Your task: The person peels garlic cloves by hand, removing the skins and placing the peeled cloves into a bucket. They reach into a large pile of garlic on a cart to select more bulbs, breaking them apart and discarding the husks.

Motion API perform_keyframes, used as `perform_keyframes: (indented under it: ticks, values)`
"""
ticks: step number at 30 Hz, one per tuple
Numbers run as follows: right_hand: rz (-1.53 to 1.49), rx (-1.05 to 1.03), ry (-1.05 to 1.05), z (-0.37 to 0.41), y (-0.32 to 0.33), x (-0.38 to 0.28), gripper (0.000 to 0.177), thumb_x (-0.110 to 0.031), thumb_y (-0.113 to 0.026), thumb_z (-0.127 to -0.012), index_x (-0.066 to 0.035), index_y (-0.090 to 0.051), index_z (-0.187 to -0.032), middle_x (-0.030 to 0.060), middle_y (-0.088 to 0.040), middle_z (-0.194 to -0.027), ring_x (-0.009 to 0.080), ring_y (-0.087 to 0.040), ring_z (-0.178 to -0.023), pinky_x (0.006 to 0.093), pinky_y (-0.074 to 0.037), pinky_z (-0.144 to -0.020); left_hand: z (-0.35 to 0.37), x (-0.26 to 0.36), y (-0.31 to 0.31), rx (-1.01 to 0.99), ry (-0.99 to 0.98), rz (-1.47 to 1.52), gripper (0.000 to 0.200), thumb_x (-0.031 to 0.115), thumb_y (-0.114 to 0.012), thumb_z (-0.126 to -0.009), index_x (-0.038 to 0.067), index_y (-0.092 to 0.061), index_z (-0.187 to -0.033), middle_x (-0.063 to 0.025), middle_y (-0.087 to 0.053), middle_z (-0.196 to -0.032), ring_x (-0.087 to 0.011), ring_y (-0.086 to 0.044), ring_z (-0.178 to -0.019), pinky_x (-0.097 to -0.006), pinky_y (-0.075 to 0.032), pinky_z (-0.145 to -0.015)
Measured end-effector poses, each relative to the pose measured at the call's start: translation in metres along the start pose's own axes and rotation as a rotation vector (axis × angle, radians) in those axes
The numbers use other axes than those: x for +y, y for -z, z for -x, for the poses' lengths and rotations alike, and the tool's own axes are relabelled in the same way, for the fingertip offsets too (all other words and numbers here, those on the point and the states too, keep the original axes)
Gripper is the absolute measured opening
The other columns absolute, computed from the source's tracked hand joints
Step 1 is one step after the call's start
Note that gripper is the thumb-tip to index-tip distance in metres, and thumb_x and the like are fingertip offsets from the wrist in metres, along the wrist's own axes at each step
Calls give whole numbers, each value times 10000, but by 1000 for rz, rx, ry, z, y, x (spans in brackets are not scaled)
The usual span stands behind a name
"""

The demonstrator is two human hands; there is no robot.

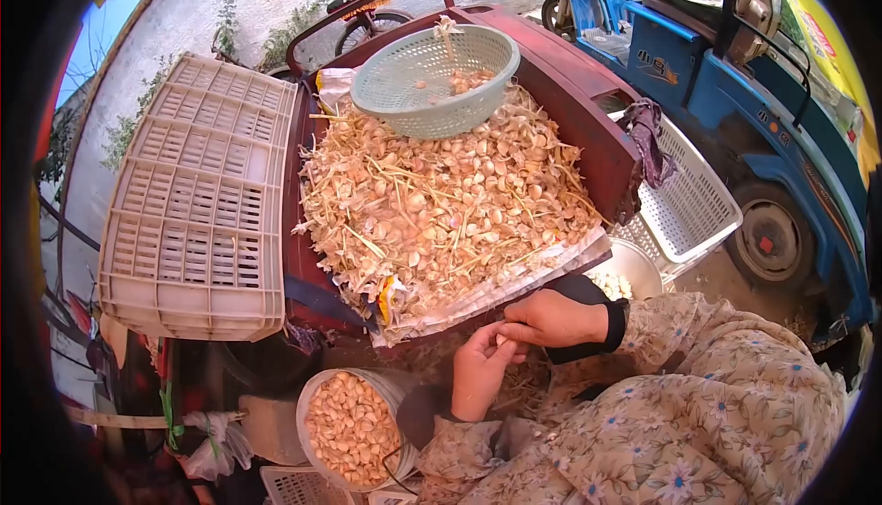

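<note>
My left hand (480, 372) and my right hand (557, 317) meet in front of the cart's near edge, fingertips pinched together. Whatever lies between the fingers is too small or hidden to make out. Just beyond them, a heap of garlic cloves (441, 197) mixed with dry skins and stalks covers the cart bed. A pale green colander (395, 110) sits on the far part of the heap, with a few cloves and skins inside. Beside my left forearm stands a white bucket (310, 384) full of garlic cloves (352, 427). Past my right wrist, a metal basin (640, 261) holds pale cloves.
A beige plastic crate (188, 307) stands on its side left of the red cart (588, 82). Another white crate (691, 188) is at the right, near a blue three-wheeled vehicle (680, 73). A plastic bag (219, 450) hangs at the lower left.
</note>
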State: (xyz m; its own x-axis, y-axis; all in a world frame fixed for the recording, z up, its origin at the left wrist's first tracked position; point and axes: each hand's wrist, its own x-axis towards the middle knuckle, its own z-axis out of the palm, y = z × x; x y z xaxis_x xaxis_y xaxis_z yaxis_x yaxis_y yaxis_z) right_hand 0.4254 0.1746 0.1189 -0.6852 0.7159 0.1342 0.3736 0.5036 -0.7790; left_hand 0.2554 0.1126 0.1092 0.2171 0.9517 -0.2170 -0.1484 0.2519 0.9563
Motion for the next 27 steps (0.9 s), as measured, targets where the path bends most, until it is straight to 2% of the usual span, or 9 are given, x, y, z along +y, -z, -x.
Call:
perform_keyframes:
  ticks: [6,9,12,14,15,18,19,22,27]
  values:
    - [-81,129,62,22,-4,-31,288,-267,-467,-904,-29,-520,-750,175,-556,-655,377,-559,-642,426,-432,-555,36,10,-27,150,-70,170,229,64,-554,-870,-23,-529,-1080,-99,-625,-937,-159,-628,-741,-247,-518,-653]
    - [-218,213,134,32,-15,-33,268,-212,-447,-935,-19,-471,-751,142,-521,-626,325,-522,-566,362,-415,-510,54,2,-38,175,-115,405,245,111,-565,-879,-12,-523,-1087,-102,-620,-922,-152,-614,-702,-237,-497,-618]
    - [-418,231,-12,35,-18,-34,313,-231,-500,-929,-28,-425,-702,53,-429,-569,113,-426,-534,278,-370,-487,70,8,-38,270,-218,353,238,106,-555,-885,12,-488,-1093,-120,-614,-909,-161,-610,-695,-241,-488,-609]
    - [-561,245,-194,35,-24,-19,339,-260,-550,-890,-22,-439,-677,78,-508,-584,191,-409,-523,334,-374,-497,80,10,-26,356,-297,342,244,107,-564,-878,25,-462,-1083,-133,-610,-906,-168,-611,-689,-242,-486,-603]
    - [-523,136,-262,37,-17,-15,257,-230,-604,-849,-23,-506,-732,63,-556,-640,158,-475,-572,321,-408,-539,85,10,-17,372,-291,321,249,118,-579,-870,36,-458,-1071,-147,-607,-921,-169,-613,-692,-236,-483,-591]
    - [-368,-20,-90,37,-13,4,151,-164,-649,-788,-36,-594,-846,60,-583,-691,182,-552,-639,327,-447,-595,104,13,10,617,-323,161,203,122,-561,-876,66,-451,-1036,-128,-583,-871,-126,-572,-640,-200,-449,-543]
    - [-258,-27,-60,35,-11,12,237,-104,-673,-731,-60,-629,-960,75,-627,-776,212,-611,-733,332,-471,-641,110,13,22,695,-330,145,187,122,-551,-879,70,-445,-1024,-118,-574,-857,-110,-541,-611,-191,-420,-520]
    - [-59,-19,44,10,3,37,300,-95,-676,-737,-47,-617,-1027,96,-642,-849,221,-615,-771,324,-474,-691,130,1,63,961,-293,43,163,97,-525,-863,81,-432,-995,-94,-556,-828,-75,-441,-541,-179,-334,-469]
    - [161,266,-77,-51,27,54,148,-220,-683,-733,-108,-660,-826,80,-618,-664,255,-602,-622,350,-456,-578,160,-26,138,1331,-119,-193,191,96,-519,-834,70,-427,-999,-81,-542,-811,-76,-394,-533,-198,-322,-469]
